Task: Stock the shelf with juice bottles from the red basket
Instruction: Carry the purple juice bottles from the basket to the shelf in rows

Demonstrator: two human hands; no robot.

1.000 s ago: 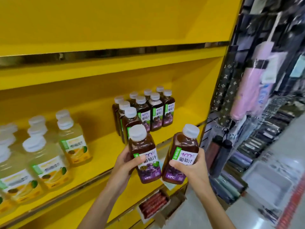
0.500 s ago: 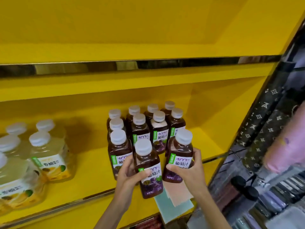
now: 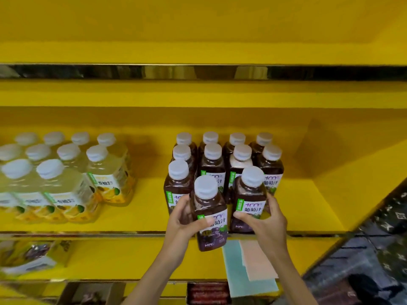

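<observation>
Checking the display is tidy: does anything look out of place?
Mostly tidy. The dark grape juice bottle in the left hand overhangs the yellow shelf's front edge, not yet seated. Pastel paper tags hang loosely below.

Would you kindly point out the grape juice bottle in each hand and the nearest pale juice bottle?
Left-hand grape bottle (image 3: 211, 219), head view, on its label.
Right-hand grape bottle (image 3: 250, 201), head view, on its label.
Nearest pale juice bottle (image 3: 63, 190), head view, on its body.
</observation>
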